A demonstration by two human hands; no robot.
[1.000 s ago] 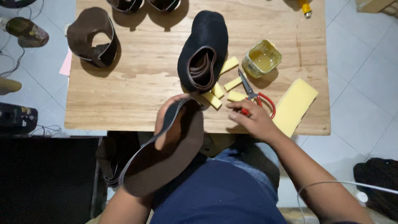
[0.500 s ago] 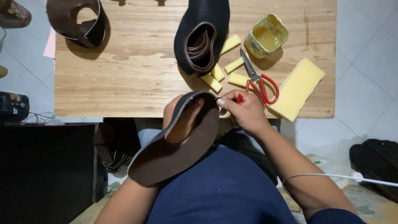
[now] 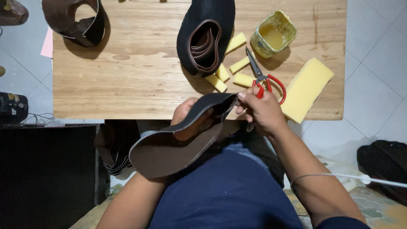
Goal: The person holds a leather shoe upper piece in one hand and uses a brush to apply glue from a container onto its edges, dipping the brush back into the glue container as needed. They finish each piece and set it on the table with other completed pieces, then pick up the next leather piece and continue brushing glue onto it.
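Observation:
A large curved piece of dark brown leather [image 3: 169, 152] lies over my lap at the table's near edge. My left hand [image 3: 186, 116] sits under its upper end and holds it up, mostly hidden by the leather. My right hand [image 3: 262, 111] pinches the leather's top right edge between thumb and fingers. Red-handled scissors [image 3: 265, 78] lie on the wooden table [image 3: 127, 80] just beyond my right hand.
A black leather piece with coiled brown strips [image 3: 205, 36] lies at the table's middle back. Yellow foam bits [image 3: 229, 72], a big foam block [image 3: 306, 87] and a yellowish glue tub [image 3: 273, 34] sit at the right. Another brown leather piece [image 3: 76, 19] is back left.
My right hand came off the table by the scissors and took hold of the leather's top edge. The leather was raised and turned a little toward the table.

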